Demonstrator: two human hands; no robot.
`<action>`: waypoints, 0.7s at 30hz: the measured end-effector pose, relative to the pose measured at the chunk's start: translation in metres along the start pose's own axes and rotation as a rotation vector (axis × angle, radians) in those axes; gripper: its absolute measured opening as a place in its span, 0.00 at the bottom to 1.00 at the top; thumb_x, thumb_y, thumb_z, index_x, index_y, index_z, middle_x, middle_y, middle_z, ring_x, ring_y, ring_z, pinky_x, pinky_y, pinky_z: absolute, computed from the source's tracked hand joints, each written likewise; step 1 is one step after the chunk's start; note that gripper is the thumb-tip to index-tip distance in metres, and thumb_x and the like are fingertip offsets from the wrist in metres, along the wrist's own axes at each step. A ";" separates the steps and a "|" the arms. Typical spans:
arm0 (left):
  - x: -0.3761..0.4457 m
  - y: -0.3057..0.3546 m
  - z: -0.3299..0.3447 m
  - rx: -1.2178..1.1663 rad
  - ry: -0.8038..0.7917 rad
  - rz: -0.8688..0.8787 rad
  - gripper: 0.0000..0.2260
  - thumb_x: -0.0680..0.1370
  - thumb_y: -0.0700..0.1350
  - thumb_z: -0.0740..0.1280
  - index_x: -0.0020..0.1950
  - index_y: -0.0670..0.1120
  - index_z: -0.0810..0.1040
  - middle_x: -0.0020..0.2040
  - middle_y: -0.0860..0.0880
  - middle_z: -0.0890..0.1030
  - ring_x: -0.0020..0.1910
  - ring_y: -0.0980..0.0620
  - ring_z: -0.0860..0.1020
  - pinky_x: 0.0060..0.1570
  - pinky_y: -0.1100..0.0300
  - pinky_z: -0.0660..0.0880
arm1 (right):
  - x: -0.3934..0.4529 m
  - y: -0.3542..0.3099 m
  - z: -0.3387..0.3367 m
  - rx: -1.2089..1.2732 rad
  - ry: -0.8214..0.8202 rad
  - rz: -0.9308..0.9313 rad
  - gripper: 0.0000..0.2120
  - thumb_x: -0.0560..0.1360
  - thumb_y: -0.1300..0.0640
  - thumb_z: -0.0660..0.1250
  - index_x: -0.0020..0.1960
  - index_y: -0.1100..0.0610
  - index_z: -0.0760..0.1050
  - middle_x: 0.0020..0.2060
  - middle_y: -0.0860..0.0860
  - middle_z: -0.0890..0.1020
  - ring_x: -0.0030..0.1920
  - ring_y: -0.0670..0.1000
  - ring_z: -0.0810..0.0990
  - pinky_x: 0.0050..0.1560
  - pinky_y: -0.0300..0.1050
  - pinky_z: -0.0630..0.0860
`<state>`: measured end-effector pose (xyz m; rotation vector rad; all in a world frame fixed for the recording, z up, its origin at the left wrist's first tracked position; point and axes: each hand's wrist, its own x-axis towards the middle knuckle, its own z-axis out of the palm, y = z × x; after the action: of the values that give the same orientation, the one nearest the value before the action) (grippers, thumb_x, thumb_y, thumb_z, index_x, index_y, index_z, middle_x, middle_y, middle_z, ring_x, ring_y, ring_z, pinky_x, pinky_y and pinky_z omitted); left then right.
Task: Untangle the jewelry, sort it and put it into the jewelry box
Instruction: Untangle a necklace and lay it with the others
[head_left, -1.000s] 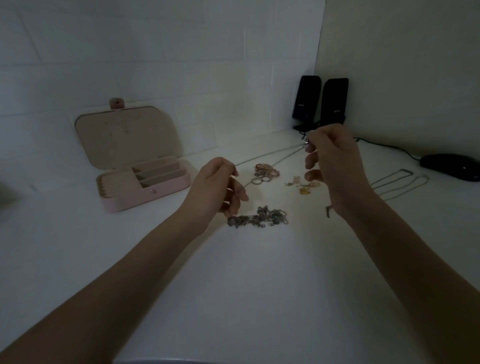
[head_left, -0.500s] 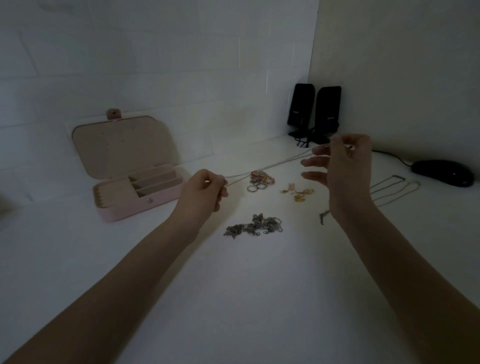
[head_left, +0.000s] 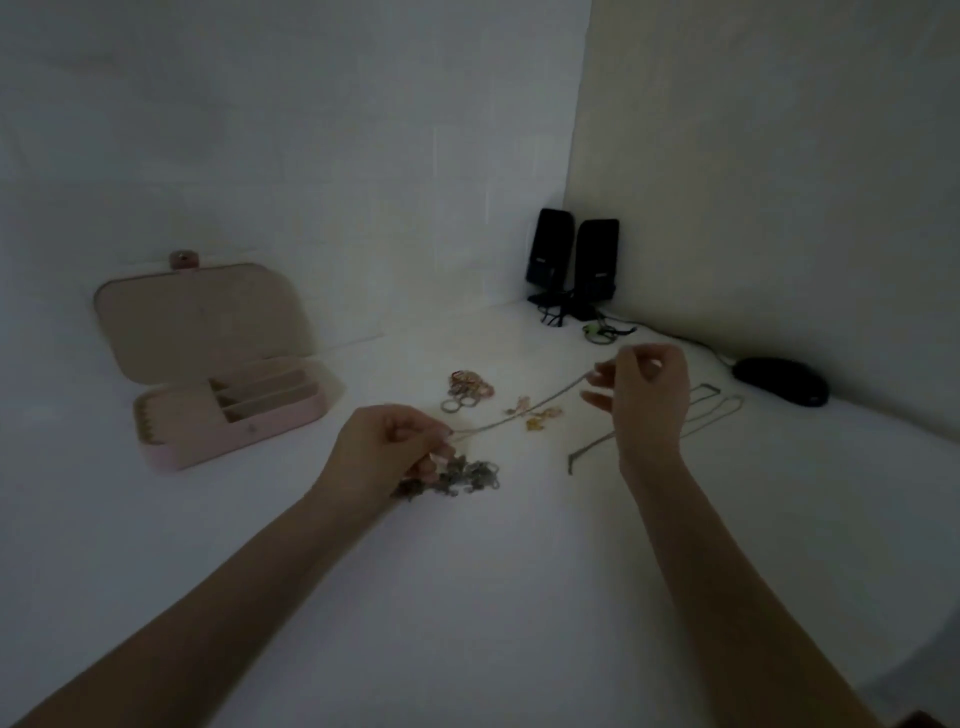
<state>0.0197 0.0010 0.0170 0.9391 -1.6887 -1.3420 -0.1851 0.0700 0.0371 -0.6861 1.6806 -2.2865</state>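
Observation:
A thin silver chain (head_left: 524, 413) stretches taut between my two hands above the white table. My left hand (head_left: 387, 449) pinches its near end; my right hand (head_left: 647, 397) pinches the far end, with the lower fingers spread. Below my left hand lies a dark silver tangle of jewelry (head_left: 457, 475). A pile of rings (head_left: 467, 389) and small gold pieces (head_left: 537, 418) lie further back. The open pink jewelry box (head_left: 228, 410) stands at the left, its lid upright. Two more chains (head_left: 714, 408) lie right of my right hand.
Two black speakers (head_left: 571, 260) with cables stand in the far corner. A black computer mouse (head_left: 779, 387) lies at the right by the wall. Another short chain end (head_left: 584, 452) lies on the table by my right wrist.
Both hands have lowered toward the table with the chain still stretched between them. My left hand now hovers just above the dark silver tangle.

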 end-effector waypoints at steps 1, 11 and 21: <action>-0.004 0.002 0.006 -0.017 -0.014 -0.001 0.04 0.74 0.35 0.69 0.40 0.37 0.81 0.28 0.47 0.82 0.24 0.54 0.75 0.25 0.66 0.72 | 0.001 0.002 -0.010 -0.010 0.029 0.007 0.02 0.79 0.62 0.60 0.51 0.61 0.69 0.41 0.59 0.80 0.35 0.51 0.81 0.32 0.42 0.79; -0.004 0.010 0.128 0.459 -0.238 0.365 0.05 0.74 0.41 0.70 0.47 0.44 0.85 0.39 0.52 0.84 0.36 0.63 0.77 0.41 0.78 0.67 | 0.071 0.005 -0.140 -0.749 0.086 -0.313 0.04 0.77 0.59 0.65 0.51 0.57 0.74 0.42 0.56 0.82 0.40 0.52 0.78 0.39 0.44 0.74; 0.022 -0.007 0.213 0.870 -0.273 0.741 0.10 0.76 0.40 0.61 0.42 0.42 0.82 0.41 0.45 0.79 0.44 0.47 0.76 0.46 0.55 0.75 | 0.138 0.043 -0.178 -1.172 -0.011 -0.212 0.05 0.78 0.57 0.63 0.49 0.58 0.75 0.45 0.60 0.78 0.44 0.58 0.75 0.41 0.46 0.70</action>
<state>-0.1806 0.0691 -0.0189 0.4454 -2.5532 -0.2143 -0.3958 0.1449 -0.0126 -1.0699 2.9782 -1.1468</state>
